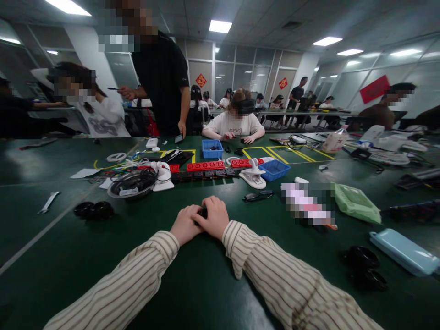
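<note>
My left hand point(186, 224) and my right hand point(216, 217) meet over the green table, fingers curled around a small black object point(204, 212). Only a sliver of it shows between the hands, so its kind cannot be made out. Past my fingertips lie black-framed glasses point(258, 196), a white clip-on stand point(253, 175) and a black-and-red power strip point(206, 170). To the left sits a pair of rounded black pieces point(93, 210); two similar black ring-like pieces point(366, 268) are at the right.
A metal bowl point(115, 190) with black cables stands at the left, near a wrench point(50, 202). Blue bins point(212, 155) are farther back. On the right are a green packet point(356, 203) and a light-blue case point(404, 251). A person point(235, 121) sits opposite; another point(161, 82) stands.
</note>
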Demonstrator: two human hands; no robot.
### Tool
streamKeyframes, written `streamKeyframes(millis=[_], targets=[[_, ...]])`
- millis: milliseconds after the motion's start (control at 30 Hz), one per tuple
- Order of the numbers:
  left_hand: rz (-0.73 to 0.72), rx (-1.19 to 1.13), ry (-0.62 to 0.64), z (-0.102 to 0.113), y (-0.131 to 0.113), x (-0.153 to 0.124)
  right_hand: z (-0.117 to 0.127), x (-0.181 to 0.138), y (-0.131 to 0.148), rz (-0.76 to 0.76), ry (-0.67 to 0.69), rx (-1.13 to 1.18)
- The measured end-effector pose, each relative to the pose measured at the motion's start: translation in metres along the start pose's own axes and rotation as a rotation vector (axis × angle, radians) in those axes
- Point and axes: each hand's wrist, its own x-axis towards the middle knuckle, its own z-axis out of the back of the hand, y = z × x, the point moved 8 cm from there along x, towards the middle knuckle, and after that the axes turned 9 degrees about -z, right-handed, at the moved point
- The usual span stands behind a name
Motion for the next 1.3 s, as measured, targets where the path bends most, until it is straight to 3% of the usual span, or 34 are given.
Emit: streamKeyframes(millis=[167, 333, 467, 633, 767, 900, 1300], targets=[[0.013, -0.020, 0.024, -0.001, 0.001, 0.001, -0.006, 0.001, 0.000, 0.009, 0.037, -0.017], [-0.137, -0.193, 0.112, -0.003, 0.004, 0.005, -0.004, -0.007, 0.017, 0.261, 0.141, 0.174], [-0.127, -0.193, 0.149, -0.006, 0.010, 0.004, -0.002, -0.013, 0.026, 0.352, 0.174, 0.227], [-0.145, -0.199, 0.121, -0.006, 0.000, 0.005, 0.004, -0.010, 0.018, 0.217, 0.068, 0.193], [-0.023, -0.038, 0.043, -0.001, 0.002, 0.002, 0.001, -0.004, 0.007, 0.062, 0.030, 0.053], [0.009, 0.084, 0.083, -0.001, 0.002, -0.001, -0.005, -0.002, 0.003, 0.011, 0.025, -0.052], [-0.100, -0.038, 0.116, -0.002, 0.003, 0.002, -0.006, -0.007, 0.018, 0.243, 0.123, 0.181]])
